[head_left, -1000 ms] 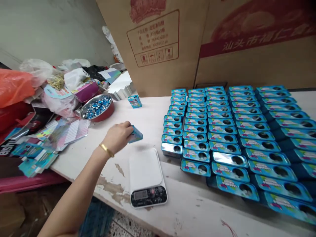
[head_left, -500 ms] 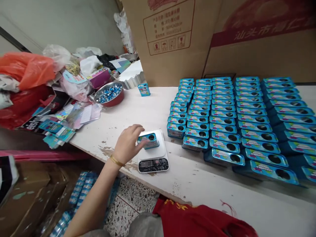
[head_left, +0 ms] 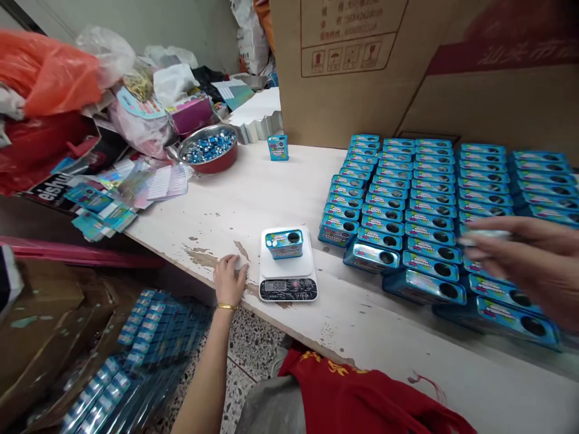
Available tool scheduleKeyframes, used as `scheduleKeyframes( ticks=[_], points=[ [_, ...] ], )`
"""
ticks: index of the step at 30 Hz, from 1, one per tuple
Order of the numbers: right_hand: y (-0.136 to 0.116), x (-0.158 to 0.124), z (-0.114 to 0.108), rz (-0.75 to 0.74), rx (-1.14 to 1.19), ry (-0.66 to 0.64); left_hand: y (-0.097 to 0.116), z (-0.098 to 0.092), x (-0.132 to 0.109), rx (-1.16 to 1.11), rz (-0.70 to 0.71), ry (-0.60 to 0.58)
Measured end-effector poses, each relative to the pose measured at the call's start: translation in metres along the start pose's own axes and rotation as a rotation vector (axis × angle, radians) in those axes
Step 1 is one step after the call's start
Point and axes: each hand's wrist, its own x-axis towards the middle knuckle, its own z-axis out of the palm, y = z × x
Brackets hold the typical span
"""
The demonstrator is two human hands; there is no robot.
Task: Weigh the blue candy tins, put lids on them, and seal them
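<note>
A blue tin [head_left: 284,243] with a round window lies on the white kitchen scale [head_left: 287,272], whose display is lit. My left hand [head_left: 230,278] rests on the worn white table [head_left: 253,199] just left of the scale, fingers loosely spread, holding nothing. My right hand [head_left: 531,265] reaches in from the right over the front rows of blue tins [head_left: 429,199]. It is smeared by motion, and a pale silvery shape shows at its fingertips.
A red bowl [head_left: 208,147] of blue-wrapped pieces and one upright tin [head_left: 277,147] stand at the back. Plastic bags and printed cards [head_left: 113,193] clutter the left end. Big cardboard boxes [head_left: 362,66] stand behind. Blue packs [head_left: 149,337] are stacked on the floor.
My left hand set the tin on the scale, let go and drew back to the table beside it. My right hand has come into view over the tins.
</note>
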Motion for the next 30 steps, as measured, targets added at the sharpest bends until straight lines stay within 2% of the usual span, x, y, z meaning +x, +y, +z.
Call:
scheduleKeyframes(
  ticks=[3,5,7,9,11,13,17,20,22,24,27,30],
  points=[
    [-0.026,0.006,0.075,-0.076,-0.114,-0.301,0.003,0.001,-0.003,0.002,-0.021,0.021],
    [-0.038,0.006,0.119,-0.171,-0.166,-0.437,0.002,0.001,-0.003,-0.017,-0.022,0.026],
    [-0.044,0.007,0.151,-0.250,-0.211,-0.520,0.001,0.001,-0.004,-0.031,-0.026,0.028],
    [-0.044,0.009,0.170,-0.283,-0.214,-0.560,0.000,0.002,-0.004,-0.045,-0.033,0.035],
    [-0.040,0.012,0.178,-0.242,-0.127,-0.587,-0.001,0.003,-0.005,-0.060,-0.032,0.045],
    [-0.036,0.013,0.179,-0.114,0.051,-0.637,-0.001,0.002,-0.006,-0.077,-0.024,0.048],
    [-0.021,0.004,0.174,0.330,0.511,-0.683,0.008,-0.008,-0.001,-0.201,-0.009,0.085],
    [-0.001,-0.010,0.175,0.599,0.788,-0.648,0.031,-0.025,0.011,-0.390,0.074,0.104],
    [0.015,-0.020,0.181,0.705,0.869,-0.655,0.050,-0.035,0.021,-0.470,0.175,0.062],
    [0.028,-0.028,0.190,0.794,0.876,-0.641,0.067,-0.038,0.030,-0.510,0.263,-0.029],
    [0.037,-0.033,0.205,0.896,0.853,-0.563,0.082,-0.030,0.043,-0.531,0.320,-0.159],
    [0.034,-0.032,0.214,0.912,0.886,-0.491,0.091,-0.024,0.052,-0.484,0.399,-0.159]
  ],
)
